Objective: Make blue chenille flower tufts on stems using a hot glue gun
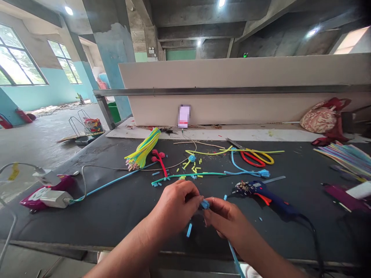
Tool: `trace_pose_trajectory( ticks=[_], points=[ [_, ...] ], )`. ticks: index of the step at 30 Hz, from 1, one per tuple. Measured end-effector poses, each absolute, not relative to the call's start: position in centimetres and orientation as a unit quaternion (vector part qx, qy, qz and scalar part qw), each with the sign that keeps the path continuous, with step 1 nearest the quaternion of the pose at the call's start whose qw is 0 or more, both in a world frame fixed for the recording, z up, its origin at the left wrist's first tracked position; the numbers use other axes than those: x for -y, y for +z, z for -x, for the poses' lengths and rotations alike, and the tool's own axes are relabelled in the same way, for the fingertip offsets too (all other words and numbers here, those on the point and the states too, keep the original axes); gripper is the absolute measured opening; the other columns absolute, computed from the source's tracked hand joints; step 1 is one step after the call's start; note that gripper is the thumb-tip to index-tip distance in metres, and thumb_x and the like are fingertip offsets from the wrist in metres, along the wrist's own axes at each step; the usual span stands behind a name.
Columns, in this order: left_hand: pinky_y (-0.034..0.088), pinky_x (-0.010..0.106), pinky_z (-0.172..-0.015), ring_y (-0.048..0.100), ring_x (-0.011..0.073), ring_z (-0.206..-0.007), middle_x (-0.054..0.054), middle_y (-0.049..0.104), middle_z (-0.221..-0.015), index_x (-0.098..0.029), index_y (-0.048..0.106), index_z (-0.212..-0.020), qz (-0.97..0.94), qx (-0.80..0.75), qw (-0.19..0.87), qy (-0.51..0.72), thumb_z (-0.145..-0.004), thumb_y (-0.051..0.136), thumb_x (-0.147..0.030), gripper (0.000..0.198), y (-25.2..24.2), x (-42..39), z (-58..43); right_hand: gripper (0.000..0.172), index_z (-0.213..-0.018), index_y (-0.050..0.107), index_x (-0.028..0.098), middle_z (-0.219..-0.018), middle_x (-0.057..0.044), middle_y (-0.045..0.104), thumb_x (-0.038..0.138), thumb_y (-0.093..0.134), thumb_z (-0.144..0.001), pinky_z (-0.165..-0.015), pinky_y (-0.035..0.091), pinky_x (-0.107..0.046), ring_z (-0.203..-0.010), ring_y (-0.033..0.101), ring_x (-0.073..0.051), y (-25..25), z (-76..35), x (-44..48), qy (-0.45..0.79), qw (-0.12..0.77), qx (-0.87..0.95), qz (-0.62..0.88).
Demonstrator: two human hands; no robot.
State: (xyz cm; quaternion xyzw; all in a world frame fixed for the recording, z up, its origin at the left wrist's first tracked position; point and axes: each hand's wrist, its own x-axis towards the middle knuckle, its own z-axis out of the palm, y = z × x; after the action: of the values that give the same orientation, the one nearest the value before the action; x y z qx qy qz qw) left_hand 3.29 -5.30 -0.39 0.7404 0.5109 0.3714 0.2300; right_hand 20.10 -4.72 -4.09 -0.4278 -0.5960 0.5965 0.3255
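Between my two hands is a small blue pipe-cleaner bundle [205,204], partly covered by fingers. My left hand [182,200] pinches it from the left, thumb and forefinger closed. On the other side my right hand [224,216] is closed round its lower part. A blue pipe-cleaner stem [235,258] runs down below my right hand toward the table's front edge. Under my hands lies a short blue pipe-cleaner piece [189,230]. Ahead are a red pipe-cleaner piece [162,164], a yellow stem with a blue tip [191,159] and several yellow cut bits [197,169].
A glue gun [269,199] and scissors [252,154] lie right on the black table [116,224]. A yellow-green pipe-cleaner bundle [145,150] is back left. A power strip [37,197] with plugged chargers sits left. A phone [184,116] leans against the back board.
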Motion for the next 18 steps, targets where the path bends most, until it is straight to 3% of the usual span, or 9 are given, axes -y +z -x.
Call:
trace_pose_trajectory(
  ticks=[6, 16, 18],
  points=[
    [0.036, 0.021, -0.059, 0.049, 0.0108, -0.063, -0.002, 0.055, -0.063, -0.018, 0.057, -0.065, -0.74, -0.51, 0.237, 0.368, -0.075, 0.057, -0.02, 0.011, -0.2, 5.4, -3.4, 0.037, -0.066, 0.056, 0.018, -0.06, 0.002, 0.05, 0.052, 0.057, -0.078, -0.041, 0.024, -0.021, -0.047, 0.032, -0.007, -3.6, -20.2, 4.9, 0.603, 0.31, 0.594, 0.433],
    [0.039, 0.022, -0.062, 0.054, 0.0123, -0.066, 0.0, 0.061, -0.067, -0.018, 0.062, -0.066, -0.748, -0.5, 0.243, 0.363, -0.076, 0.057, -0.021, 0.012, -0.4, 5.3, -3.3, 0.034, -0.062, 0.057, 0.015, -0.048, 0.006, 0.038, 0.042, 0.055, -0.083, -0.04, 0.013, -0.022, -0.042, 0.021, -0.005, -4.6, -19.6, 5.2, 0.681, 0.336, 0.498, 0.419],
    [0.041, 0.023, -0.066, 0.056, 0.0129, -0.07, 0.001, 0.064, -0.072, -0.018, 0.065, -0.071, -0.741, -0.494, 0.267, 0.368, -0.078, 0.056, -0.022, 0.012, -0.2, 5.2, -3.1, 0.03, -0.066, 0.058, 0.015, -0.05, 0.005, 0.044, 0.04, 0.055, -0.083, -0.039, 0.011, -0.021, -0.04, 0.02, -0.004, -4.4, -19.6, 5.2, 0.71, 0.336, 0.476, 0.395]
  ],
)
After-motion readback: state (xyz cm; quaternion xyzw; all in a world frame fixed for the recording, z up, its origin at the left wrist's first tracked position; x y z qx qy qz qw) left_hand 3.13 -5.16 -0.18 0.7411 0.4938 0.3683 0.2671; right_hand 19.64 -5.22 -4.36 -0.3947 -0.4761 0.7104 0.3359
